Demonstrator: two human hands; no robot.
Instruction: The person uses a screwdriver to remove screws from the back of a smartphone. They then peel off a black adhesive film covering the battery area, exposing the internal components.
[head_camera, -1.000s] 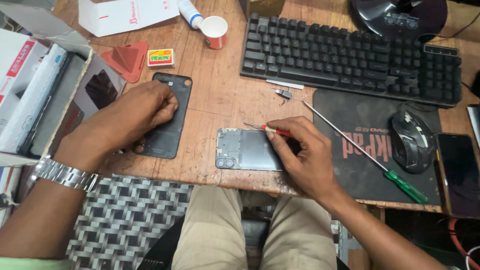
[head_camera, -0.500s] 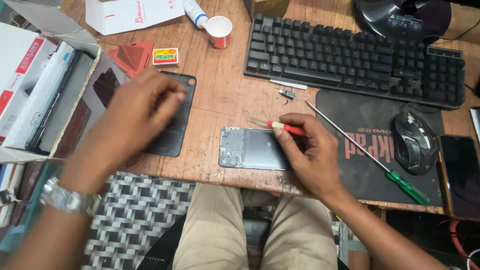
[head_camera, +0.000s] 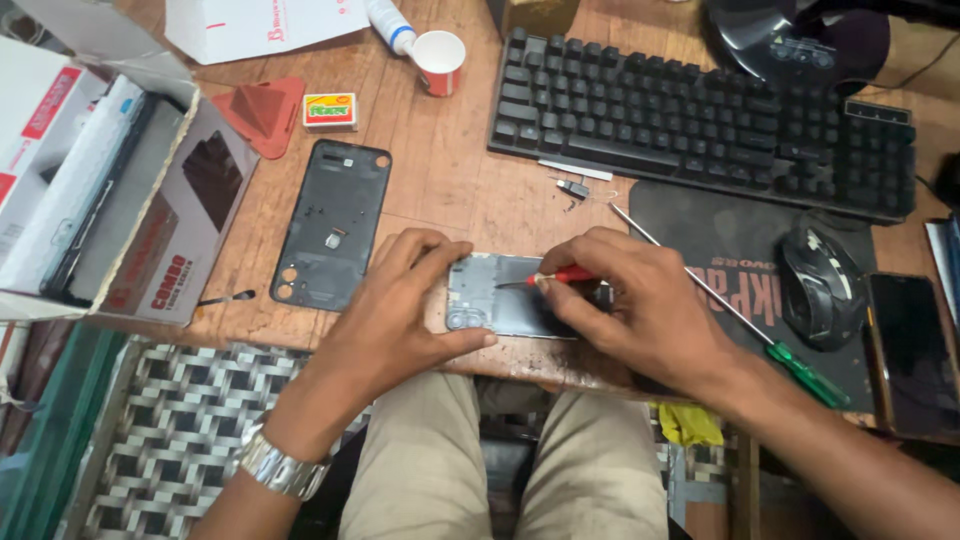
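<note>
Hands meet over the opened phone body (head_camera: 510, 300), which lies flat at the near edge of the wooden desk (head_camera: 460, 180), between the detached back cover (head_camera: 333, 222) and the mouse pad (head_camera: 720, 240). We see our left hand (head_camera: 400, 310) clasping the phone's left end, thumb along its near edge and fingers curled over the top. Our right hand (head_camera: 640, 305) pinches a red-handled screwdriver (head_camera: 545, 279) closed between thumb and fingers, tip resting on the phone's interior; a green-handled screwdriver (head_camera: 790, 360) lies on the pad just beside that hand.
</note>
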